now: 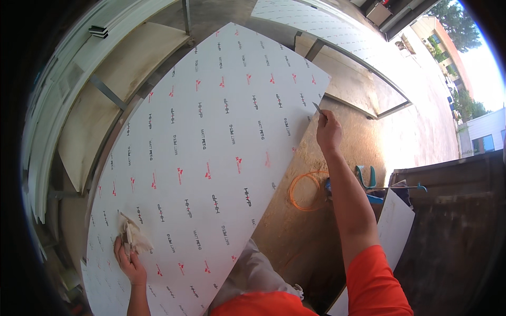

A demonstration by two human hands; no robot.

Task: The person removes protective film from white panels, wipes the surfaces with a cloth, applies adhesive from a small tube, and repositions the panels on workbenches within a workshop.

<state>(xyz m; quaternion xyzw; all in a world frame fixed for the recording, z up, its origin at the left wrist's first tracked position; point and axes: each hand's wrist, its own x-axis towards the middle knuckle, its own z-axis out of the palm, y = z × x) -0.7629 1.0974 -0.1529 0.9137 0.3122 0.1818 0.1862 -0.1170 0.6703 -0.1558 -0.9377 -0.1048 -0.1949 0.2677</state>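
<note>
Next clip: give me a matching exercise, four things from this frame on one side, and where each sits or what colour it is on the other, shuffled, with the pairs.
Things:
1. rag
2. blade
3. hose coil
4. white panel

Descriptions:
A. orange, lying on the wooden board by the right forearm
B. crumpled under the left hand at the panel's near left corner
C. large sheet with small red and black marks all over
D. thin and grey, sticking up from the right hand at the panel's far right edge

Pairs: 1-B, 2-D, 3-A, 4-C
</note>
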